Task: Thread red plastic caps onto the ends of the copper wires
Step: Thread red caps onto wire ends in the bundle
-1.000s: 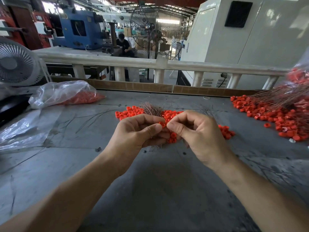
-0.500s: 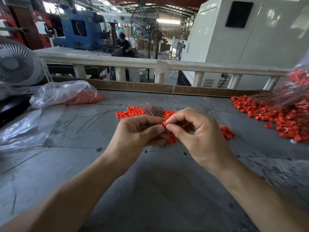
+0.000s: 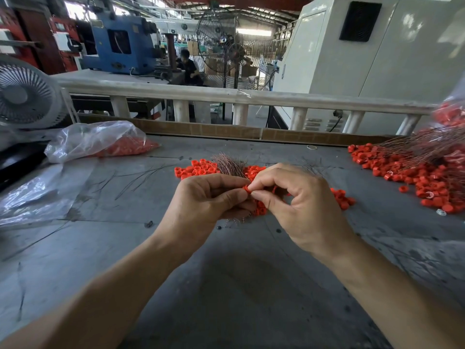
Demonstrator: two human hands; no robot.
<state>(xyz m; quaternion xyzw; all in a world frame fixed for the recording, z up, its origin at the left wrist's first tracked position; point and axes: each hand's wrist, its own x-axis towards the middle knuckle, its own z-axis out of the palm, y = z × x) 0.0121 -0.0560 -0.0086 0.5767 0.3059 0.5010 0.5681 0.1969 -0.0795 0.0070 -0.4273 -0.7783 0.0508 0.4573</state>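
Together over the middle of the grey table (image 3: 226, 285), the left hand (image 3: 208, 200) grips a bundle of copper wires (image 3: 230, 166) whose ends fan out beyond its knuckles, while the right hand (image 3: 299, 205) pinches a single red cap (image 3: 247, 189) between thumb and forefinger, right against the left thumb tip. Just beyond the hands lies a pile of loose red caps (image 3: 198, 170); a larger heap of caps (image 3: 412, 177) with long wires across it sits far right, and a clear plastic bag (image 3: 95, 141) holding more caps lies far left, near a white fan (image 3: 25, 96).
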